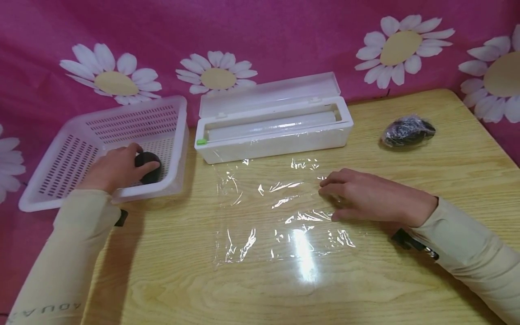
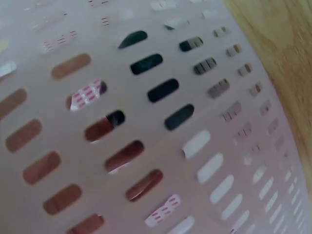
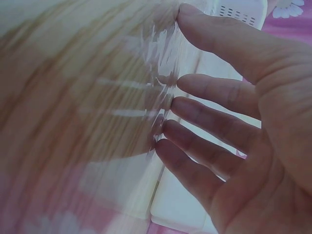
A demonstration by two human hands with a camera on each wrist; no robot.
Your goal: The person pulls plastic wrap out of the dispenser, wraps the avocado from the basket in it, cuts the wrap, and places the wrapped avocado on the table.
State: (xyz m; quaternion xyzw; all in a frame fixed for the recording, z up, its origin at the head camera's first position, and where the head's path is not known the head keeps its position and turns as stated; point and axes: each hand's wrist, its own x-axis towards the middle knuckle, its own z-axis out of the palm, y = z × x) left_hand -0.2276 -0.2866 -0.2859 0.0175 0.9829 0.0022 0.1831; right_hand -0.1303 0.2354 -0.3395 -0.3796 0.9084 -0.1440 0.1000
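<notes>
My left hand reaches into a white slotted plastic basket and grips a dark, rounded, avocado-like object, thumb along its near side. In the left wrist view the basket wall fills most of the picture, and dark green patches show through its slots. A sheet of clear cling film lies wrinkled on the table in front of the dispenser box. Over the film's right part, my right hand touches it with extended, slightly spread fingers; in the right wrist view the fingertips rest against the film.
The white cling film box stands at the back with its lid up, a film roll inside and a green tab at its left end. A dark film-wrapped object lies at the right. A pink flowered cloth hangs behind the wooden table.
</notes>
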